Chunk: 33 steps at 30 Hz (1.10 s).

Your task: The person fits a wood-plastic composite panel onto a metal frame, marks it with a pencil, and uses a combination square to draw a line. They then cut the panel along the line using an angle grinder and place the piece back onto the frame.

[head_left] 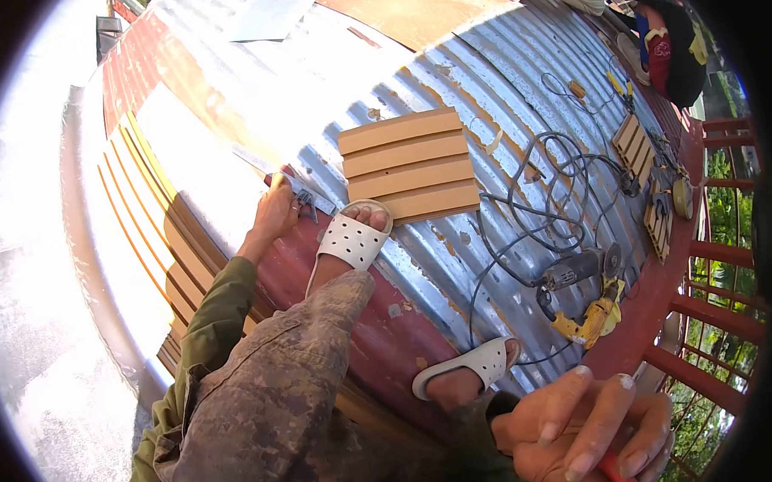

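My left hand (276,209) reaches down beside my foot, its fingers closed on a grey metal measuring tool (318,201) whose exact kind I cannot make out. Something reddish shows at the fingertips. Right by it, a white perforated sandal (352,240) on my foot presses against the near corner of a tan ribbed panel (409,165). At the lower right, my right hand (580,430) is raised with curled fingers around a slim red object (613,469), mostly hidden by the palm and the frame edge.
Corrugated metal sheets (438,273) form the ground. An angle grinder (574,268), a yellow power tool (591,320) and tangled black cable (521,215) lie to the right. Long brown boards (182,240) lie left. Red railing (716,323) borders the right; a co-worker (673,48) is at upper right.
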Each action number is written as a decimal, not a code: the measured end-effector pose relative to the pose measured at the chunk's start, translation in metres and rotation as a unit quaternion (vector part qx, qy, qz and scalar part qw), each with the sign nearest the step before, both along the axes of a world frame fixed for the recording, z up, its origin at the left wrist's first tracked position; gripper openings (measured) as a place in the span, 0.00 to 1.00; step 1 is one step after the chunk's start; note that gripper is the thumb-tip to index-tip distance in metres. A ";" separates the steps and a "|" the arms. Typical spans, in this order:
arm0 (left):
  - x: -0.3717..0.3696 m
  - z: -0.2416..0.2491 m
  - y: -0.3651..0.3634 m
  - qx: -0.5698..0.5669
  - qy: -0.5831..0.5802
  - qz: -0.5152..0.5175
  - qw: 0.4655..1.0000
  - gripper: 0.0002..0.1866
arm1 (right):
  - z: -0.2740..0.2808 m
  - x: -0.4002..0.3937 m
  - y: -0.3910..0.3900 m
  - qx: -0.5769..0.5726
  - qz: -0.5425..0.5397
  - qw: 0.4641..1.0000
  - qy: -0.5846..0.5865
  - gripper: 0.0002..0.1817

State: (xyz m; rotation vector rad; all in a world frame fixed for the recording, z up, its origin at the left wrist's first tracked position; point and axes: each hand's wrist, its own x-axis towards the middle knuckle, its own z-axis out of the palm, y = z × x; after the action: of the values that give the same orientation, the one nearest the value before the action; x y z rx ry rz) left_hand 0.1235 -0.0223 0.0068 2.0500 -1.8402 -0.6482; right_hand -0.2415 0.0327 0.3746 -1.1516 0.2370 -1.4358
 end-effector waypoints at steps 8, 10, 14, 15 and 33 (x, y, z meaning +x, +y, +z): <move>-0.008 0.001 0.010 0.024 -0.002 0.061 0.998 0.07 | 0.008 0.046 -0.015 -0.038 -0.012 0.995 -0.090 0.13; -0.009 0.003 0.014 0.013 0.024 0.065 0.998 0.06 | 0.014 0.046 -0.023 -0.092 -0.038 0.988 -0.114 0.15; -0.018 0.003 0.018 -0.026 0.046 0.104 0.993 0.05 | 0.062 -0.013 -0.035 -0.105 0.099 0.987 0.068 0.12; -0.023 0.003 0.014 -0.031 0.053 0.085 0.995 0.05 | 0.066 -0.011 -0.035 -0.127 0.117 0.983 0.062 0.11; -0.072 0.018 -0.029 -0.107 0.134 0.105 0.980 0.23 | -0.100 -0.033 -0.035 0.167 -0.359 0.891 0.224 0.16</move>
State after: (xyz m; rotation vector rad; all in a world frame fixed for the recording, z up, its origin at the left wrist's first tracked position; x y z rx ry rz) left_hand 0.0515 -0.0513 0.0251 1.8798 -1.4515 -0.6070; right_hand -0.2741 -0.0025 0.2746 -1.1392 1.3001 -1.6357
